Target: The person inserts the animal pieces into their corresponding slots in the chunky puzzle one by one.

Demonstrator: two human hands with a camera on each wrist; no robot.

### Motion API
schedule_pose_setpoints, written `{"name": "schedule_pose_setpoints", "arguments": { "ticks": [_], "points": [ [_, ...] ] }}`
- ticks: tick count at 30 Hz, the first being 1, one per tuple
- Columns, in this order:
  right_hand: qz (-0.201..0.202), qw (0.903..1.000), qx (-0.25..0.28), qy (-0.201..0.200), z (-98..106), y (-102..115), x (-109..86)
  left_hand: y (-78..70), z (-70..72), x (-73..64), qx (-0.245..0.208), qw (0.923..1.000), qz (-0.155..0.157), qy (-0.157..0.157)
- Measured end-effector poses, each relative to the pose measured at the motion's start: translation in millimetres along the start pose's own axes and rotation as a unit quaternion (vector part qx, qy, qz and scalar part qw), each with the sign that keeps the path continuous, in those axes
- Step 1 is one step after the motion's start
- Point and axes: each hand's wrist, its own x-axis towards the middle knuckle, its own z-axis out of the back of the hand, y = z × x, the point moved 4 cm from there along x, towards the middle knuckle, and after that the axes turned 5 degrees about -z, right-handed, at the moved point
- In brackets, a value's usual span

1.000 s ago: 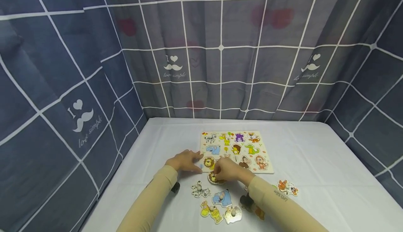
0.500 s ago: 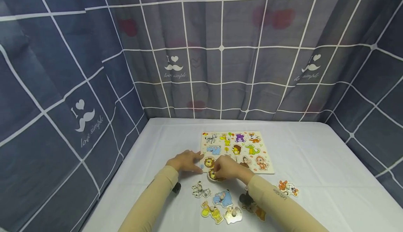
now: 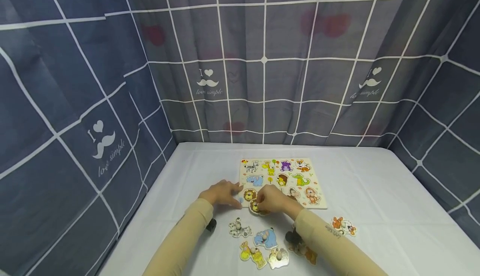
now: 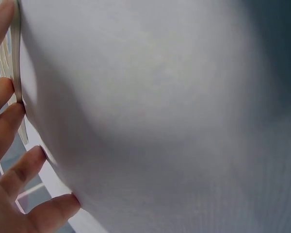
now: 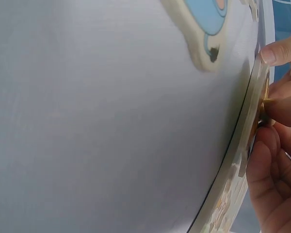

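Observation:
A wooden animal puzzle board [image 3: 318, 203] lies on the white table in the head view. My left hand [image 3: 223, 193] rests at its left edge, fingers spread; in the left wrist view the fingers [image 4: 7, 128] touch the board's side and the cloth. With its fingertips my right hand [image 3: 275, 199] pinches a loose lion puzzle piece [image 3: 254, 208], which overlaps the board's near edge, just below the printed lion [image 3: 249, 195]. The right wrist view shows this piece [image 5: 252, 119] edge-on, gripped at its middle. The fingers hide part of the board's bottom row.
Nearer me lie loose knobbed pieces: a zebra [image 3: 240, 228], a blue elephant [image 3: 265, 238], a giraffe [image 3: 253, 255] and a pale shiny piece [image 3: 278, 258]. A brown piece [image 3: 309, 256] is partly under the right forearm. An orange-and-white piece [image 3: 343, 226] lies to the right. Checked curtains [image 3: 240, 80] surround the table.
My right hand has slid the lion piece slightly forward, from in front of the board to over its near edge. The left hand stays at the board's edge.

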Motion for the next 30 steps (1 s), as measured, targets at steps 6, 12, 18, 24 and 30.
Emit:
{"name": "schedule_pose_setpoints", "arguments": {
  "ticks": [6,12,18,24,30],
  "points": [
    [-0.011,0.9998,0.015,0.003,-3,-1,0.2,-0.1,-3.5,-2.4,-0.005,1.0000,-0.006,-0.002],
    [-0.013,0.9996,0.025,0.004,-1,2,2.1,-0.6,-2.8,-1.9,0.002,1.0000,-0.007,-0.005],
    [-0.011,0.9997,0.019,-0.007,2,2,5.2,-1.7,-0.4,-0.4,-0.001,1.0000,-0.002,-0.003],
    [-0.008,0.9995,0.026,-0.012,4,3,9.0,-3.2,2.8,0.9,0.009,0.9999,-0.013,-0.007],
    [-0.015,0.9995,0.019,-0.019,4,5,11.2,-1.7,1.1,-0.8,0.009,0.9999,-0.010,-0.008]
  ]
}}
